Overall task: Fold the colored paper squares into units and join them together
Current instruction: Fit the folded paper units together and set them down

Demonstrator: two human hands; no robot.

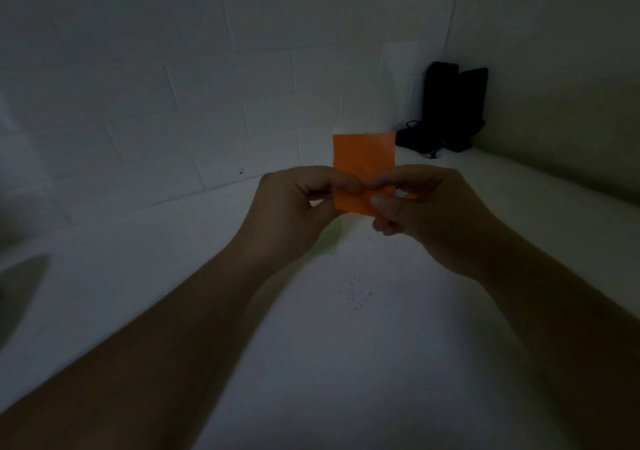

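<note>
While the light is very weak, I see the orange paper square (363,158) held up in the air above the white table (346,363), a little past the centre of my view toward 12 o'clock. Its upper part stands free and flat; its lower edge is between the two hands. The left hand (298,207) comes from 7 o'clock and pinches the paper at its lower left side, thumb on the near face and the other fingers curled behind it. The right hand (426,214) comes from 5 o'clock and pinches the lower right part, the thumb pressed on the near face and the fingers folded round the back. The fingertips of both hands almost meet at the middle of the paper. Whether the lower strip is already folded, I cannot tell, because the hands cover it.

Just beside the right thumb, at 3 o'clock from the paper, a small bright bit of another colour shows, too small to identify. On the table at 6 o'clock from the hands lie some tiny dark specks (355,293). Far at 1 o'clock, in the corner of the white brick wall (173,85), dark objects (450,110) stand against the wall
</note>
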